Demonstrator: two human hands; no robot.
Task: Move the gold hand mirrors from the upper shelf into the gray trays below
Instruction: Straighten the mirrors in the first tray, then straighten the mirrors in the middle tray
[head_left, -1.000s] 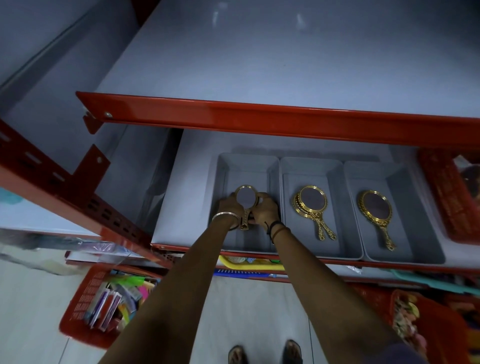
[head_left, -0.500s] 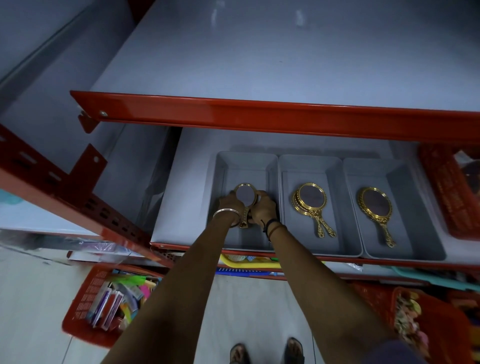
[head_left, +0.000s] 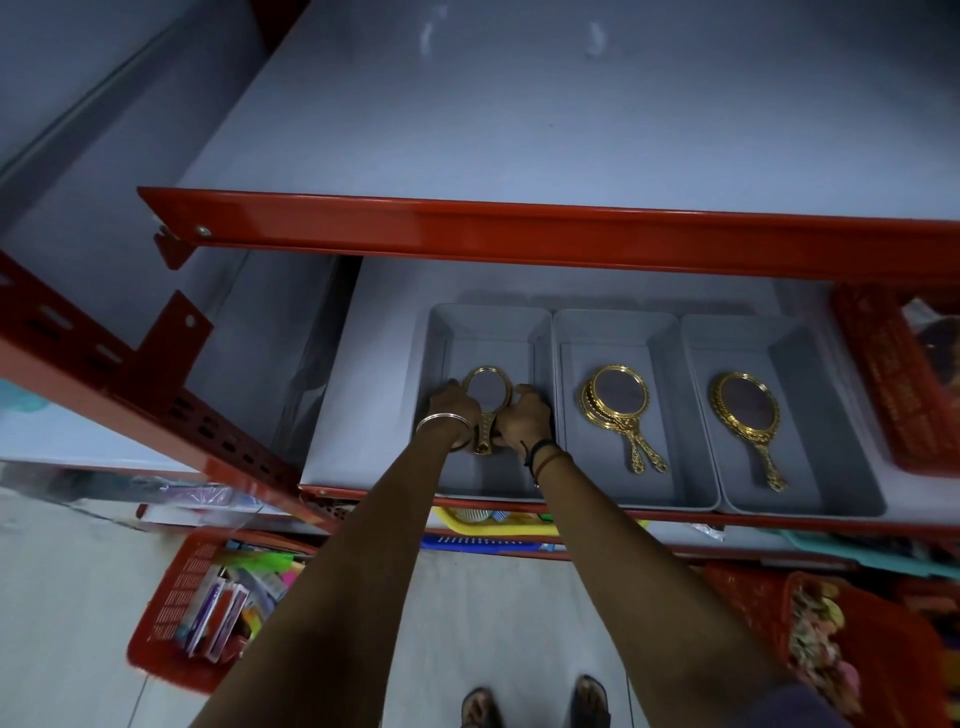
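Observation:
Three gray trays stand side by side on the lower shelf. In the left tray (head_left: 485, 325) a gold hand mirror (head_left: 487, 387) is held from both sides: my left hand (head_left: 451, 405) grips its left rim and my right hand (head_left: 525, 415) its right rim, handle pointing toward me. The middle tray (head_left: 613, 330) holds stacked gold mirrors (head_left: 618, 402), at least two by their handles. The right tray (head_left: 748, 338) holds one gold mirror (head_left: 745, 410). The upper shelf (head_left: 519, 130) shows no mirrors.
The red front rail (head_left: 519, 234) of the upper shelf hangs over the trays. A red basket (head_left: 898, 374) sits right of the trays. Lower down are a yellow tray (head_left: 498, 525), a red basket of packets (head_left: 208, 608) on the floor and another red basket (head_left: 831, 634).
Both hands with the mirror have moved slightly deeper and lower into the left tray. The other mirrors have not moved.

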